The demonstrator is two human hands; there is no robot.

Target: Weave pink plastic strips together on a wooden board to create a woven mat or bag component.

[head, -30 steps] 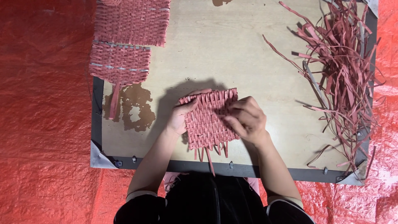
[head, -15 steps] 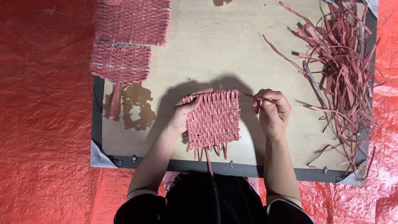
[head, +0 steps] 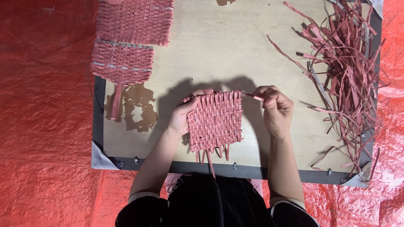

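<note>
A small pink woven mat (head: 215,120) lies on a wooden board (head: 235,46), with loose strip ends hanging off its near edge. My left hand (head: 183,115) presses on the mat's left edge, thumb along its top. My right hand (head: 275,110) is just right of the mat, fingers pinched on the end of a thin pink strip (head: 251,96) that runs out of the mat's upper right corner.
Two finished pink woven mats (head: 128,40) lie stacked at the board's far left. A loose heap of pink strips (head: 347,67) fills the right side. A brown stain (head: 134,109) marks the board left of my hand. Red tarp (head: 42,113) surrounds the board.
My right hand has moved off the mat to the right, drawing a strip out sideways from the upper right corner. My left hand has stayed on the mat's left edge.
</note>
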